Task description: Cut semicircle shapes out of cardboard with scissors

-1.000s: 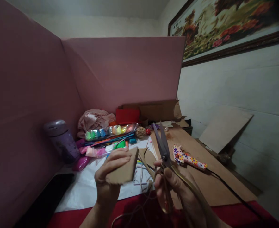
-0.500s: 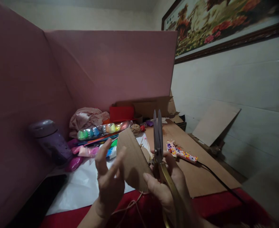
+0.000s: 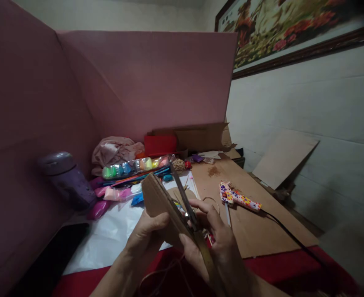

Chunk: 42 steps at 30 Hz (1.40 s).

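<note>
A brown cardboard piece with a thick layered edge is tilted up in front of me. My left hand grips its left side, thumb across the face. In my right hand is a pair of scissors, blades pointing up and away along the cardboard's right edge and looking closed together. The right thumb also presses near the cardboard's lower right edge. Below the hands hangs thin string, partly lost in shadow. The fingers behind the cardboard are hidden.
A flower-patterned glue gun with a black cord lies on a cardboard sheet at right. Clay packs, a twine ball and a purple bottle stand left and behind. White sheeting covers the table's left.
My left hand, fingers spread beside the cardboard before, has closed on it. The cardboard has turned more edge-on. The scissors have tipped left, their blades coming together.
</note>
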Available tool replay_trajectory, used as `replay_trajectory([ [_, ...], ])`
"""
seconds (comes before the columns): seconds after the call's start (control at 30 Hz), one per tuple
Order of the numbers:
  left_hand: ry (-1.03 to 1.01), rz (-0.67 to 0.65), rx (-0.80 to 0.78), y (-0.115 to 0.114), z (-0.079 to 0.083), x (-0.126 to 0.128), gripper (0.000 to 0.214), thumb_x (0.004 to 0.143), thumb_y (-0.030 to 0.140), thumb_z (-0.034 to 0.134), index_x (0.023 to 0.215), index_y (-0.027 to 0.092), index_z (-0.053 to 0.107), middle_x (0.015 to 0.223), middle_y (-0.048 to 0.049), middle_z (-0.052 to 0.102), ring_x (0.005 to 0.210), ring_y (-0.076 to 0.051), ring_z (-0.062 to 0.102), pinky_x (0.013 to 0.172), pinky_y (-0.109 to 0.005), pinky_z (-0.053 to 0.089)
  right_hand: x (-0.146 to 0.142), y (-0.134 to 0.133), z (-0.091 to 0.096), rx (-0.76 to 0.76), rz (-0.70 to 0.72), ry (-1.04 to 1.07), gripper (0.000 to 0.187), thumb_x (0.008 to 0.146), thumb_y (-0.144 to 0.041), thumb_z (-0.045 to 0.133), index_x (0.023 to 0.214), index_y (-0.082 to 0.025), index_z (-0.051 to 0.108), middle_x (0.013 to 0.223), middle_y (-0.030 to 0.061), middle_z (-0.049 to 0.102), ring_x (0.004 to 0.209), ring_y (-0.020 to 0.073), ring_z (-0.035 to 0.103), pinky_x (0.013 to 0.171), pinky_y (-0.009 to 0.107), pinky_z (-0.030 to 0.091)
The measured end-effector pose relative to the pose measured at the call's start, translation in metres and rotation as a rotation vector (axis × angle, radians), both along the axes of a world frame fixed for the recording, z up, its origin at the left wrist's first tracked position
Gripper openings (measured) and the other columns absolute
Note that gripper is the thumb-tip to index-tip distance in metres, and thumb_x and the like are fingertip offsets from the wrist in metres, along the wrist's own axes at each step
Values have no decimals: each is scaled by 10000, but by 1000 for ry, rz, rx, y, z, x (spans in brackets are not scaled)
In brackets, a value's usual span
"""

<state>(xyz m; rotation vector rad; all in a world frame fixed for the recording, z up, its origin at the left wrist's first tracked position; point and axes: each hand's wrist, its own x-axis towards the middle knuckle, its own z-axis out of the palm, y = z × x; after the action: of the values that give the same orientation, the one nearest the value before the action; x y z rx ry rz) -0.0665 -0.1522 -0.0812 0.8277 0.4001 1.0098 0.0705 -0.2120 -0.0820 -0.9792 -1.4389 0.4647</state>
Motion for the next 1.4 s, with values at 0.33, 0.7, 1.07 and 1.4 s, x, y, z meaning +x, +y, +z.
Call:
replay_trajectory([
  [0.33,-223,127,-1,7,9,-14,236,504,197,826,715,169,724,703,-30,729,685,-189,683,702,-270,565,43,-7,-12,-310,213,-23,429,733,-392,668,1093,-221,508,647,-41,551,439,92,519,378,177,380],
  [0.7,-304,349,-234,14,6,-13,333,470,88,817,771,192,719,780,-40,735,702,-207,678,670,-329,574,71,-14,-4,198,-121,-731,820,506,-440,828,1205,-167,497,679,-2,580,580,163,559,481,241,419],
  [1.07,-346,429,-302,13,13,-14,491,756,-10,509,1172,240,587,815,-43,730,721,-208,679,716,-346,552,73,-17,4,220,-211,-846,632,628,-350,759,1184,-148,535,705,17,600,610,166,564,546,275,407],
  [1.4,-374,368,-282,15,9,-17,487,774,15,535,1189,267,574,841,-30,730,749,-200,678,754,-338,535,73,-15,-1,243,-222,-887,609,693,-396,702,1209,-133,513,681,37,615,594,182,594,560,275,453],
])
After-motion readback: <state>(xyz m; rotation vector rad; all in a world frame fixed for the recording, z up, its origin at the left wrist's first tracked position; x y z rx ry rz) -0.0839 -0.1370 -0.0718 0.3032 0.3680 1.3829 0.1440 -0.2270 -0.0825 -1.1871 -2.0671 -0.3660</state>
